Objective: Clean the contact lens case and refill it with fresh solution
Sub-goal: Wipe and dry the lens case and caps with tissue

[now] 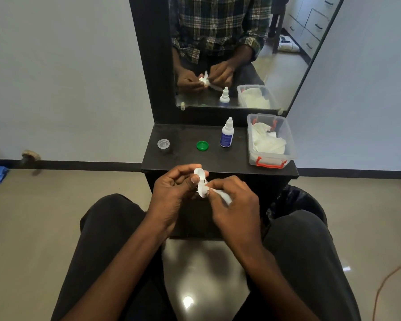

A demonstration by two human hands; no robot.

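My left hand (171, 193) grips the white contact lens case (200, 181) upright, just in front of the black shelf's near edge. My right hand (234, 202) pinches a white tissue (220, 193) and presses it against the lower well of the case. On the shelf stand a white solution bottle (227, 133) with a blue label, a green cap (202, 145) and a clear cap (163, 143). Both caps are off the case.
A clear plastic box (270, 158) with red latches holds white tissues at the right end of the black shelf (185, 158). A mirror (229, 54) rises behind the shelf. A black-lined bin (294, 198) sits by my right knee.
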